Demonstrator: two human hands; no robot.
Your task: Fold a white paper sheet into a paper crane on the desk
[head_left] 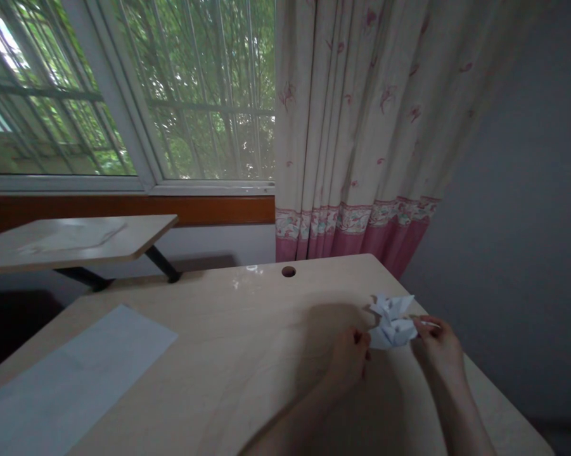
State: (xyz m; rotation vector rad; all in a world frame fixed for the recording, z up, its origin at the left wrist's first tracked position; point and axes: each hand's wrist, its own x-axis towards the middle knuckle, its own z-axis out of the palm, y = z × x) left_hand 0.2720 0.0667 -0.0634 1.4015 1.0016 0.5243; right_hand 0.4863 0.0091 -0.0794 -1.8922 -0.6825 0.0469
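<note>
A piece of folded white paper (393, 330) with several pointed flaps is held above the right part of the desk. It looks like origami, though its exact shape is hard to make out. My left hand (349, 358) is closed, its fingertips pinching the paper's lower left edge. On the other side, my right hand (441, 347) pinches the right end between thumb and fingers. More pointed flaps (392, 306) show just behind; whether they belong to the same piece I cannot tell.
The pale wooden desk (228, 354) has a round cable hole (289, 272) near its back edge. A white sheet (80, 373) lies at left. Behind it, a raised shelf (156, 229) stands on dark legs. A floral curtain (352, 126) hangs beside the window (209, 88); a wall rises at right.
</note>
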